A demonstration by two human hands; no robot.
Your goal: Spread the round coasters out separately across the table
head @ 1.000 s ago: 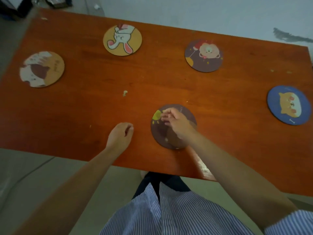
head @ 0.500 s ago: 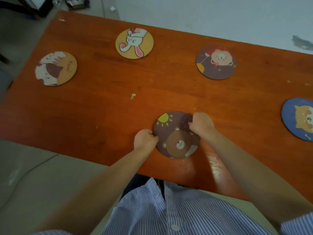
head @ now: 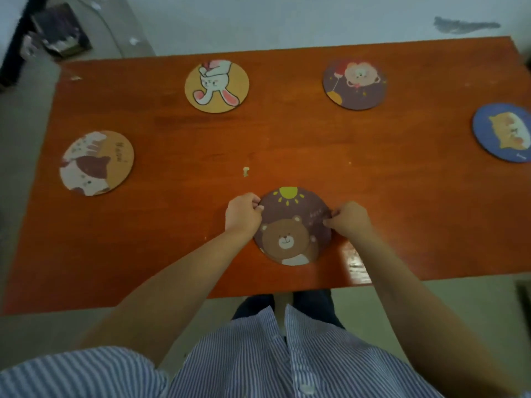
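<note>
A brown coaster with a bear and a yellow sun (head: 290,222) lies near the table's front edge. My left hand (head: 242,214) pinches its left rim and my right hand (head: 349,218) pinches its right rim. Four other round coasters lie apart on the orange-brown table (head: 172,225): a cat coaster (head: 96,163) at the left, a yellow rabbit coaster (head: 217,86) at the back, a dark coaster with a bear and balloon (head: 355,84) at the back right, and a blue coaster (head: 502,132) at the far right, cut by the frame edge.
A small pale crumb (head: 246,171) lies just beyond the bear coaster. Dark clutter (head: 57,33) sits on the floor past the table's back left corner. A glossy worn patch (head: 356,262) marks the front edge by my right arm.
My left hand came from the bare table to the bear coaster's left rim. My right hand shifted from on top of it to its right rim. The coaster has turned, so the bear sits upright.
</note>
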